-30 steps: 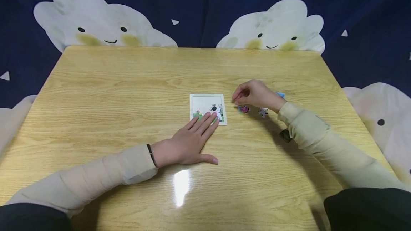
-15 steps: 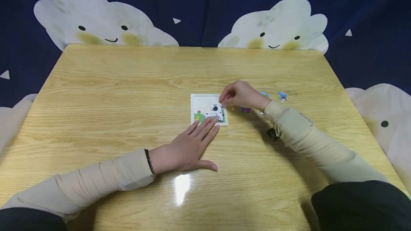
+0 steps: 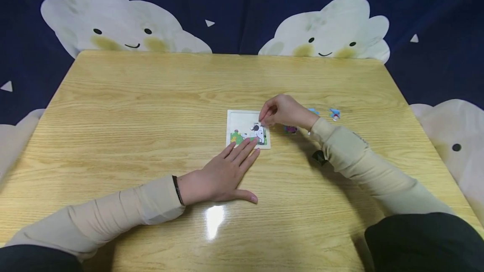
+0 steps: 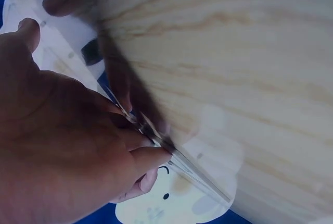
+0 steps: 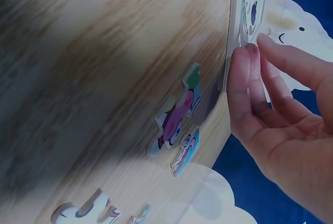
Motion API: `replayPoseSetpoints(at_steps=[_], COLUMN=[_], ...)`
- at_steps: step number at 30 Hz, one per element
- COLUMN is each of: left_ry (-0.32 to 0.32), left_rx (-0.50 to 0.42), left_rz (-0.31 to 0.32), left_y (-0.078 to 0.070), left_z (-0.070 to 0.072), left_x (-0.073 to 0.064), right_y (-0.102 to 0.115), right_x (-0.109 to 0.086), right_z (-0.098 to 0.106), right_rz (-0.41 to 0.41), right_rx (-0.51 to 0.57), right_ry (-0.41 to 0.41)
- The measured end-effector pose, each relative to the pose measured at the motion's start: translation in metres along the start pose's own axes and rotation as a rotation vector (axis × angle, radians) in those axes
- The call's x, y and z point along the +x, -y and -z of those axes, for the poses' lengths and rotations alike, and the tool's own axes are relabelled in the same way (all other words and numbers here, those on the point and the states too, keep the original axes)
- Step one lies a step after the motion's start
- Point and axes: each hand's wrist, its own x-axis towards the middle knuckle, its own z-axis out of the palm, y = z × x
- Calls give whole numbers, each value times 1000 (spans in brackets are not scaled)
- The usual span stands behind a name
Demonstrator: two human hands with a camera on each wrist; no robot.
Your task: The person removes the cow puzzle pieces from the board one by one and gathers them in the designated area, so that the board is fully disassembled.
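A white square jigsaw board [image 3: 242, 116] lies mid-table, with fitted pieces of a green scene and a white animal [image 3: 260, 134] along its lower part. My left hand [image 3: 221, 181] rests flat, fingers spread, its fingertips over the board's near edge. At the board's right side, my right hand [image 3: 284, 110] pinches a small white puzzle piece between thumb and fingertips; the fingers mostly hide it. In the right wrist view, those fingertips [image 5: 241, 54] are right at the board's rim [image 5: 232, 31].
Right of the board lie several loose pieces: a pink-purple one [image 3: 290, 129], a blue one [image 3: 334, 114], another blue one [image 3: 313, 111] partly behind the right hand, and a white one [image 5: 86, 213]. A dark curtain with clouds [image 3: 325, 28] hangs beyond the table's far edge.
My right hand has moved left from beside the loose pieces to the board's right side, then nearly stopped. The left hand has slid slightly toward me, its fingers still on the board.
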Motion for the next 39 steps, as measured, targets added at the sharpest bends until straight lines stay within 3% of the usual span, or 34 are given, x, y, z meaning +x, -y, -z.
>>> replayPoseSetpoints(at_steps=[16,26,33,39], left_ry=[10,-19,-13,-9], left_rx=[32,24,22,21], left_rz=[11,12,12,11], left_y=[-2,-2,-3,-3], left_z=[1,-2,0,2], left_x=[-1,0,0,0], right_y=[0,-4,-8,-27], right_x=[-4,-5,-13,-31], right_z=[0,-7,6,24], right_rz=[9,19,44,-18], right_rx=[80,48,110,108], right_ry=[-7,-7,-19,-49])
